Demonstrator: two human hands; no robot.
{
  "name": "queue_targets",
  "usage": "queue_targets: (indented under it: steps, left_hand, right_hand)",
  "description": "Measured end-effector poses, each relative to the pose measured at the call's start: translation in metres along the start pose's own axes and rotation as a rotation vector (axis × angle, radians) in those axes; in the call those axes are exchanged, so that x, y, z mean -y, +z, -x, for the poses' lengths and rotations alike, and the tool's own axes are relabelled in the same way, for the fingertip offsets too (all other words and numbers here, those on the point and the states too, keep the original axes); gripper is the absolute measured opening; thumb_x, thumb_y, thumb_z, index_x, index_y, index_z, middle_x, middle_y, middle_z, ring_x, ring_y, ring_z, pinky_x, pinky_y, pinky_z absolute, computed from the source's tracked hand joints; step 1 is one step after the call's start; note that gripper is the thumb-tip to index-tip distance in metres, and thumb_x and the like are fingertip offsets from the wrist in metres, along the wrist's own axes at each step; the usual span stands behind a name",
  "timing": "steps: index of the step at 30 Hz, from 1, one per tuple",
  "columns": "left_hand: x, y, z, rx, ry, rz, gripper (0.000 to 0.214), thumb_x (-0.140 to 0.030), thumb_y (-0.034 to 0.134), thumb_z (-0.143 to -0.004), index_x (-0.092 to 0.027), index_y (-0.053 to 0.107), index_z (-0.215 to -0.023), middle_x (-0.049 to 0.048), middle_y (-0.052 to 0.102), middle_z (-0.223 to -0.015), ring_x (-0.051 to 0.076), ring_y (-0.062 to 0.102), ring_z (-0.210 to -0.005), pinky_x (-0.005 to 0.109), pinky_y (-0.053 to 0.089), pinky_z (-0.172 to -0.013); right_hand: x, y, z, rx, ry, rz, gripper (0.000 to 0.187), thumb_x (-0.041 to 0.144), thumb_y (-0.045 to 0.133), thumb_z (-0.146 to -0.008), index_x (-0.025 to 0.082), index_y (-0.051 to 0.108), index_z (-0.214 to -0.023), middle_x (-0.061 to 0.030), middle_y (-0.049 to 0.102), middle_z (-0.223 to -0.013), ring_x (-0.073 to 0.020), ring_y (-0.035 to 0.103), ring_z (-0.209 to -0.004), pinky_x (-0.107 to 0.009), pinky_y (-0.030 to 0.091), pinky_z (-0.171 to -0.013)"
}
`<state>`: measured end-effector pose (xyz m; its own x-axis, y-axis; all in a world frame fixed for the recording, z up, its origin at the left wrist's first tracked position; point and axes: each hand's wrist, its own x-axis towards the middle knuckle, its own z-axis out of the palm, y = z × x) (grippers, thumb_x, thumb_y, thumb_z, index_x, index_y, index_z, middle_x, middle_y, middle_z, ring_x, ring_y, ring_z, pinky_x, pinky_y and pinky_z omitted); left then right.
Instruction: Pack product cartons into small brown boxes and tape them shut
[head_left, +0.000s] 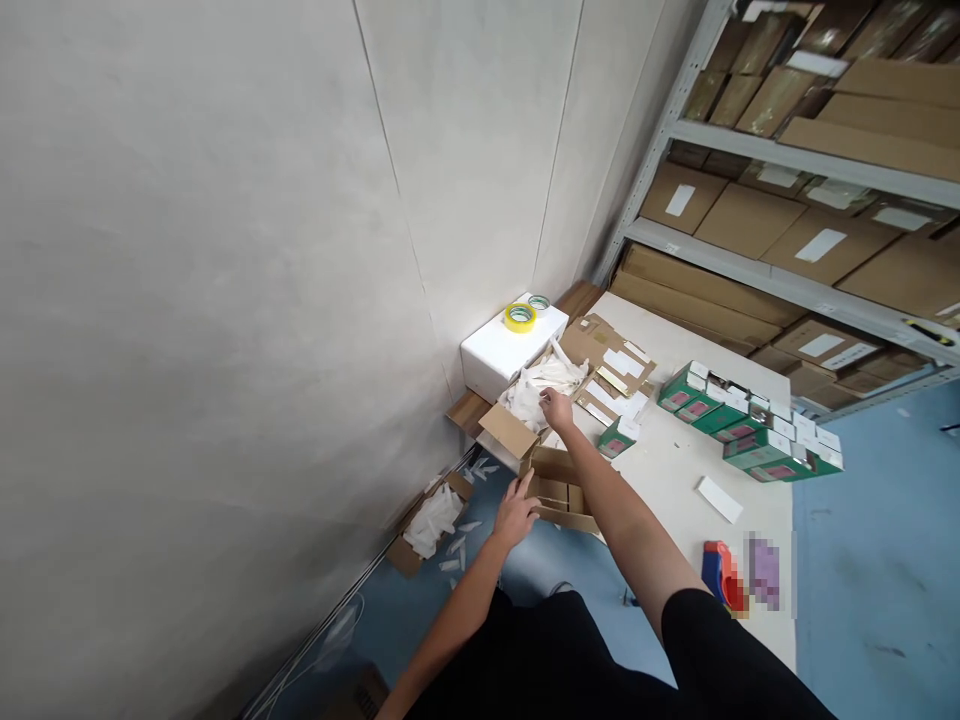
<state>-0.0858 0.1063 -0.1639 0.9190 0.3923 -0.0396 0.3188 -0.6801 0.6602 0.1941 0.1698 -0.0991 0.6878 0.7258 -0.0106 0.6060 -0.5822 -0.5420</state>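
My right hand (556, 409) reaches into an open cardboard box (508, 430) full of small white packets (536, 385) at the table's far left corner; its fingers are curled among the packets, and what they grip is hidden. My left hand (516, 510) rests with fingers spread on the edge of a smaller open cardboard box (559, 495) at the table's near edge.
A white foam box (499, 350) carries a yellow tape roll (520, 317). Flat cardboard and white labels (619, 370) lie behind. Several green boxes (750, 430) line the white table (675, 465). A red-blue tape dispenser (721, 578) sits near me. Another box of packets (427, 525) is on the floor. Shelves (795, 200) hold cartons.
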Motion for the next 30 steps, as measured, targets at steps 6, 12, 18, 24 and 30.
queue_targets:
  steps: [6,12,18,24,30]
  left_hand:
    - [-0.012,0.015,-0.011,-0.011,0.071,0.000,0.018,-0.009,0.069,-0.083,-0.022,0.077,-0.092,-0.0020,0.020,-0.174,0.037,0.035,-0.151,0.057,0.043,-0.117]
    - [-0.044,0.044,-0.039,-0.004,0.109,-0.035,0.022,-0.007,0.070,-0.081,-0.023,0.078,-0.094,0.0012,0.024,-0.173,0.035,0.039,-0.150,0.054,0.043,-0.118]
    - [-0.089,0.082,-0.079,0.028,0.251,-0.037,0.021,-0.006,0.070,-0.079,-0.020,0.078,-0.092,0.0029,0.016,-0.175,0.034,0.034,-0.155,0.051,0.040,-0.122]
    - [-0.136,0.133,-0.122,0.044,0.292,0.020,0.022,-0.007,0.071,-0.078,-0.019,0.078,-0.094,0.0046,0.015,-0.175,0.033,0.035,-0.154,0.049,0.042,-0.121]
    - [-0.177,0.175,-0.151,0.108,0.320,0.009,0.018,-0.010,0.072,-0.080,-0.020,0.079,-0.094,0.0044,0.021,-0.174,0.034,0.037,-0.154,0.050,0.041,-0.122]
  right_hand:
    - [-0.033,-0.035,0.026,-0.242,-0.077,-0.233,0.034,0.019,0.062,-0.087,0.018,0.075,-0.118,-0.0110,0.080,-0.100,-0.0266,0.074,-0.089,-0.039,0.057,-0.089]
    - [-0.092,-0.076,0.089,-0.430,-0.072,-0.291,0.025,0.028,0.057,-0.090,0.022,0.077,-0.103,-0.0100,0.079,-0.102,-0.0265,0.073,-0.089,-0.039,0.057,-0.086]
    - [-0.167,-0.114,0.189,-0.594,0.016,-0.246,0.024,0.022,0.053,-0.090,0.021,0.074,-0.099,-0.0083,0.073,-0.096,-0.0235,0.068,-0.092,-0.034,0.054,-0.084]
    - [-0.238,-0.123,0.272,-0.655,0.256,-0.149,0.024,0.018,0.050,-0.089,0.021,0.072,-0.098,-0.0084,0.071,-0.096,-0.0242,0.066,-0.092,-0.033,0.052,-0.082]
    - [-0.296,-0.130,0.304,-0.510,0.383,-0.116,0.029,0.026,0.058,-0.091,0.021,0.074,-0.114,-0.0116,0.074,-0.112,-0.0289,0.066,-0.107,-0.038,0.053,-0.092]
